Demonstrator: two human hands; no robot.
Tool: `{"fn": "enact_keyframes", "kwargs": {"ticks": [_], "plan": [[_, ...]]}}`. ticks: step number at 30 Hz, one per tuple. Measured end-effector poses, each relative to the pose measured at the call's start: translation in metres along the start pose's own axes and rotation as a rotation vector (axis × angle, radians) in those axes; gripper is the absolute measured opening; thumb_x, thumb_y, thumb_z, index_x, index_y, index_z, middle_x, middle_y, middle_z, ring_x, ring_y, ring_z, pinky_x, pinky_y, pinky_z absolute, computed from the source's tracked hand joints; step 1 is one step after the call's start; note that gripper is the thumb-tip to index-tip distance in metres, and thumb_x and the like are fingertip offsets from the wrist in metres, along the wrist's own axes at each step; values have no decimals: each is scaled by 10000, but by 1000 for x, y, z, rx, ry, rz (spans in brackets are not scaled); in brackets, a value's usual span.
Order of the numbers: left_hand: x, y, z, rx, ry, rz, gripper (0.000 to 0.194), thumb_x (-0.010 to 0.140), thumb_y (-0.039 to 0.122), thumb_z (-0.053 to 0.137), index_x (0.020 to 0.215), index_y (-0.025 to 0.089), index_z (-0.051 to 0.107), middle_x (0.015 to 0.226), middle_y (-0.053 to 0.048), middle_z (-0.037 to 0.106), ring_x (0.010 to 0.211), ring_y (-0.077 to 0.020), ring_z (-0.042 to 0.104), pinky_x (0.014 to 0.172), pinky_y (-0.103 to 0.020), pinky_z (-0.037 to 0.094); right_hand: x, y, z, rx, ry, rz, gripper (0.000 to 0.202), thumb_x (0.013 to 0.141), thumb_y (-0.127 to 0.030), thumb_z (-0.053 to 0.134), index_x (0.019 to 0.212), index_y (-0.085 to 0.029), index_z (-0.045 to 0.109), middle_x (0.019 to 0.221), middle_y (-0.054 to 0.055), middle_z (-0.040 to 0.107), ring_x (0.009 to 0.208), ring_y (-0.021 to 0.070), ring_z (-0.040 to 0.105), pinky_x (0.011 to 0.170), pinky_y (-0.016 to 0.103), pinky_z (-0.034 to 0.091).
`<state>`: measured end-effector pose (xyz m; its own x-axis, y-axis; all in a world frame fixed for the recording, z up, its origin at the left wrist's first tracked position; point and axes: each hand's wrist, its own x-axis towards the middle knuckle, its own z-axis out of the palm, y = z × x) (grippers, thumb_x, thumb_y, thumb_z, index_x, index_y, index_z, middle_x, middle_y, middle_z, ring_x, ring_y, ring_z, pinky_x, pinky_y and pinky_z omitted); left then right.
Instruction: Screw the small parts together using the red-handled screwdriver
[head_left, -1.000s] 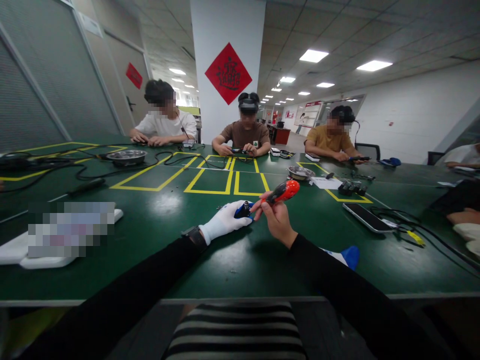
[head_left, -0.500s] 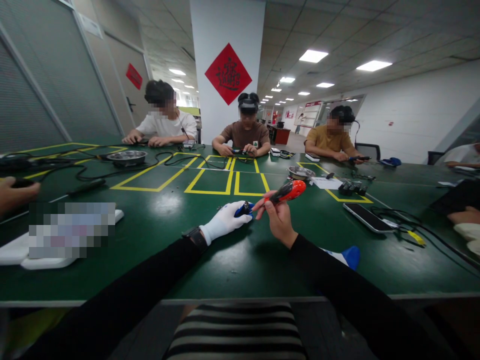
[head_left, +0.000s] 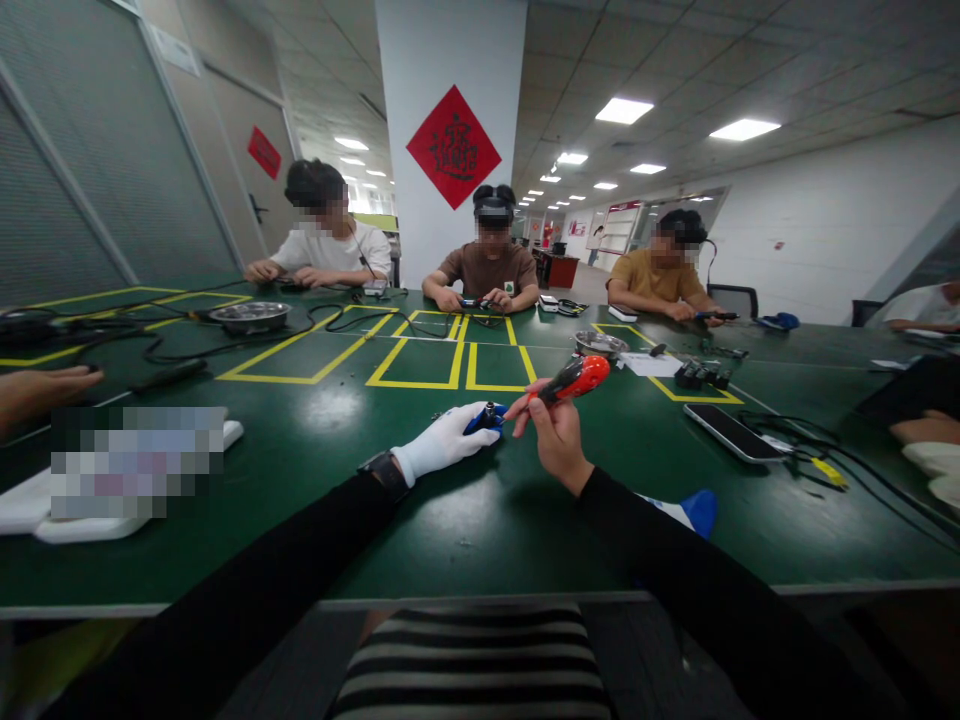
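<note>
My left hand (head_left: 442, 440), in a white glove with blue fingertips, is closed round a small dark part with a metal top (head_left: 490, 414). The fingers hide most of that part, so its kind is unclear. My right hand (head_left: 556, 440) is bare and grips a red and black electric screwdriver (head_left: 574, 380). The tool slants down to the left, its thin end close to the dark part; I cannot tell whether they touch. A white and blue glove (head_left: 694, 513) lies by my right forearm.
A phone (head_left: 733, 432) and black cables (head_left: 817, 440) lie to the right. Metal bowls (head_left: 251, 316) and several black parts (head_left: 703, 375) are farther back. White cases (head_left: 97, 525) lie at left. Co-workers sit around the green table (head_left: 337, 480), which bears yellow tape outlines.
My two hands keep nearly the same pose, with the screwdriver still held at the dark part. The view has shifted slightly. At far left, another person's hand has opened out.
</note>
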<state>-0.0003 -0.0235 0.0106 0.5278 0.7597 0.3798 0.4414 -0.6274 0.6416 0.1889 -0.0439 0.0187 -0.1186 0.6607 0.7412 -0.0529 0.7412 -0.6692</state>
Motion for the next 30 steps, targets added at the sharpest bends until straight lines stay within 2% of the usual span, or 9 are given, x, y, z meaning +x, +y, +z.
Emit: {"fn": "enact_keyframes", "kwargs": {"ticks": [6,14,23,30], "plan": [[0,2,-1,-65,-41,14,295,866,370,538,1050,149,603,908,-26,642,801,-176,571,752,-277,450,0,1,-1,2,8,31,212,955,-408,474,1034,-212,473,737,-17,662,500,113,585,532,251,470],[1,0,-2,-33,-60,17,292,864,380,540,1039,152,592,922,-29,638,814,-182,573,768,-284,443,0,0,1,52,-1,41,203,958,-400,476,1028,-210,466,734,-21,658,499,110,590,536,250,470],[1,-3,1,-10,-35,10,319,829,385,575,1058,164,597,1001,-40,661,892,-212,599,834,-313,459,-1,0,2,63,-30,65,234,951,-434,475,1025,-213,455,748,-17,660,513,113,591,556,259,478],[1,-4,2,24,1,5,308,805,378,610,1036,174,607,974,-27,670,859,-202,605,790,-296,465,-1,2,2,59,-36,58,225,951,-426,475,1039,-219,461,774,-6,669,530,121,595,568,270,482]]}}
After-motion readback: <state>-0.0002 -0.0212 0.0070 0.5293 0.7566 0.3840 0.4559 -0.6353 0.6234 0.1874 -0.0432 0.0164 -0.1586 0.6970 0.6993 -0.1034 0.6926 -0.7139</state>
